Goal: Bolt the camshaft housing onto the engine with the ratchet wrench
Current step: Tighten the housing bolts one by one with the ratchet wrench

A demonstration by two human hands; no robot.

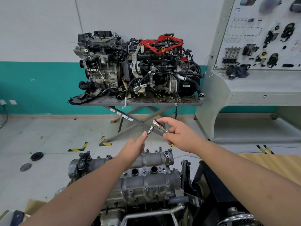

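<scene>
The grey camshaft housing point(151, 176) lies on top of the engine point(143, 207) low in the view, with several bolts standing in its flanges. Both hands are raised above it. My right hand point(180, 136) grips the handle of a chrome ratchet wrench point(157, 123), whose head points up and left. A socket extension hangs down from the head, and my left hand point(136, 146) pinches its lower end between thumb and fingers. The wrench is in the air, well clear of the housing.
Two other engines point(138, 62) stand on a scissor-leg table point(140, 103) against the far wall. A white training panel point(260, 46) with car parts stands at the right. Two pulley discs point(36, 156) lie on the floor at left. A black engine stand point(211, 185) is beside the engine.
</scene>
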